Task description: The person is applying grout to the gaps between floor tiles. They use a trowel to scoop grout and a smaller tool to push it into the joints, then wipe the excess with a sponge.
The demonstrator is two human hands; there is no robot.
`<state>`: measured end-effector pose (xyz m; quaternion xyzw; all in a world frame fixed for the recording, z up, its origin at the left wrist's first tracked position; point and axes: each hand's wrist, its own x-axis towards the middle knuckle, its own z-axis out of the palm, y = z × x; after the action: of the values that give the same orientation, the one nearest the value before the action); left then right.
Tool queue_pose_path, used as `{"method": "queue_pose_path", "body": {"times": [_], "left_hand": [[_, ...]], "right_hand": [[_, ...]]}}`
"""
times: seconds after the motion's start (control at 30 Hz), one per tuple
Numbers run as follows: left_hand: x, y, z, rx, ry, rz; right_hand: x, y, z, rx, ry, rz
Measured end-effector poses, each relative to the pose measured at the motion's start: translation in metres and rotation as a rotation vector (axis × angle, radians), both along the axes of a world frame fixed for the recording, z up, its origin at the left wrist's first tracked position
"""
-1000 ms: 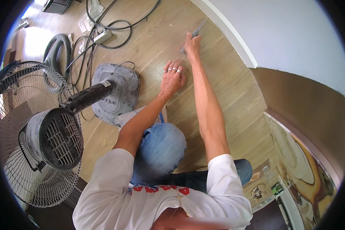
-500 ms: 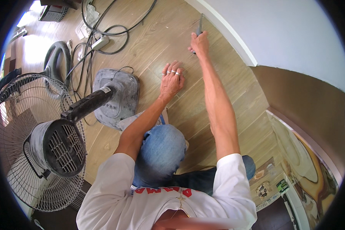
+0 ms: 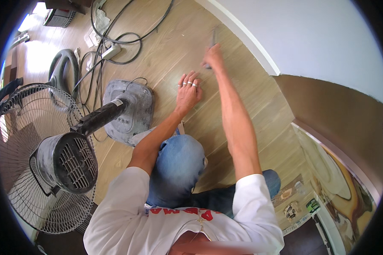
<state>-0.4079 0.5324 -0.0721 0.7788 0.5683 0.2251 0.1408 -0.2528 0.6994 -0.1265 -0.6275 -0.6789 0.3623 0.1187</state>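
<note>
My right hand (image 3: 213, 55) is stretched far forward, closed round a narrow-bladed hand tool (image 3: 213, 37). A bit of its grey handle shows below my fist. The blade is smeared by motion and points away from me, low over the wood-look floor (image 3: 170, 51); I cannot tell whether it touches. My left hand (image 3: 189, 91), with rings on several fingers, lies palm down on the boards nearer to me. Its fingers are slightly bent and slightly apart, and it holds nothing.
Left of me stands a pedestal fan (image 3: 66, 161) on a dusty square base (image 3: 130, 110). Beyond it, black cables (image 3: 134, 40) coil round a white power strip (image 3: 111, 51), beside a grey curved handle (image 3: 64, 68). A white skirting board (image 3: 247, 36) edges the wall at right.
My right hand has come back toward me and a little to the left, bringing the tool along. My left hand has stayed nearly in place.
</note>
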Motion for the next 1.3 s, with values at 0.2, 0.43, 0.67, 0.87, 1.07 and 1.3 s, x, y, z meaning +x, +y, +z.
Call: {"method": "queue_pose_path", "body": {"times": [0.2,0.43,0.67,0.87,1.07,1.3], "left_hand": [[-0.017,-0.005,0.005,-0.012,0.019,0.027],[-0.012,-0.004,0.006,-0.05,-0.012,0.034],[-0.016,-0.005,0.009,-0.068,0.021,0.022],[-0.011,-0.004,0.01,-0.086,0.034,0.018],[-0.017,-0.007,0.001,-0.01,0.032,0.057],[-0.017,0.0,0.014,-0.029,0.02,-0.001]], "right_hand": [[-0.041,-0.029,0.088,-0.266,0.362,-0.497],[-0.01,-0.001,0.074,-0.185,0.133,-0.442],[-0.001,0.005,0.079,-0.243,0.143,-0.405],[-0.018,-0.001,0.063,-0.316,0.475,-0.527],[-0.067,-0.043,0.092,-0.382,0.734,-0.635],[-0.058,-0.035,0.059,-0.368,0.718,-0.613]]}}
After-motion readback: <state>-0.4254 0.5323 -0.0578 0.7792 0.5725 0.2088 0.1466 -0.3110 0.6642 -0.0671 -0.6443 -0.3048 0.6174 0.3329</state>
